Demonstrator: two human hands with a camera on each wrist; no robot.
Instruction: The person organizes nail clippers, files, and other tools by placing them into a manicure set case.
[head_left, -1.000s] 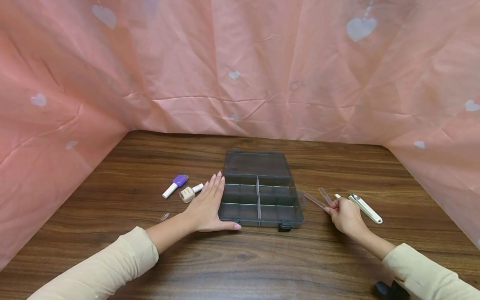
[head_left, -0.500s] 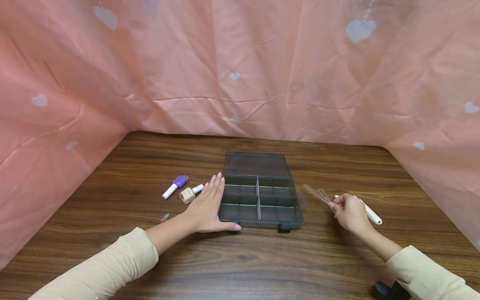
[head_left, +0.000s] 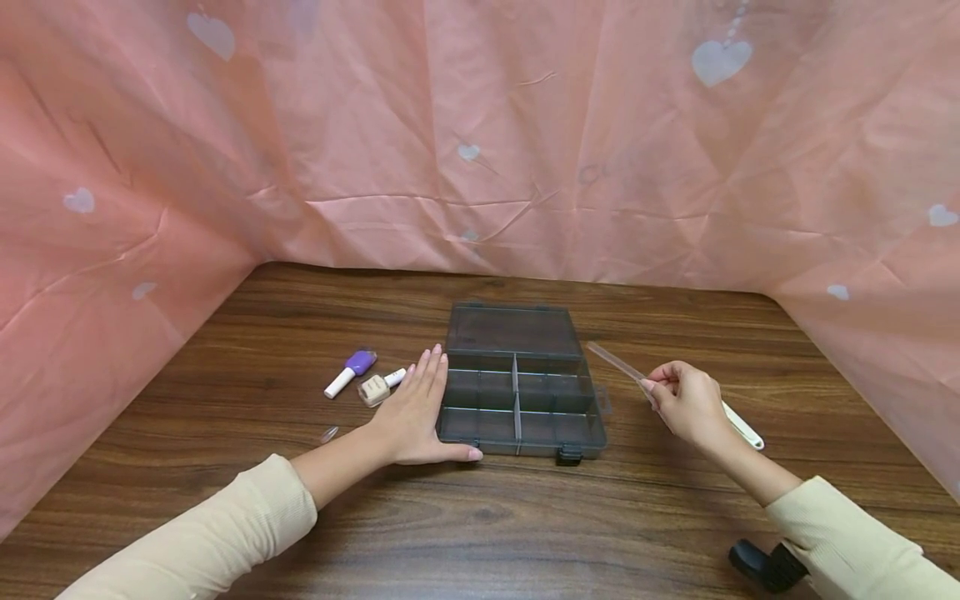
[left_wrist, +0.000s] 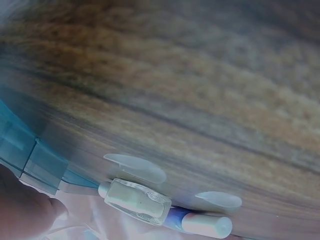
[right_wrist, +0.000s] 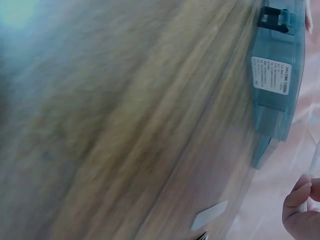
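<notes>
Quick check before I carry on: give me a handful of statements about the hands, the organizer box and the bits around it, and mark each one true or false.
1. The left hand lies flat against the left side of the organizer box. True.
2. The box's lid is closed. False: it stands open, with the compartments showing.
3. The right hand pinches a clear strip lifted off the table. True.
4. The purple-capped bottle sits inside a compartment. False: it lies on the table, left of the box.
5. The white nail clipper lies to the left of the box. False: it lies to its right, partly behind the right hand.
</notes>
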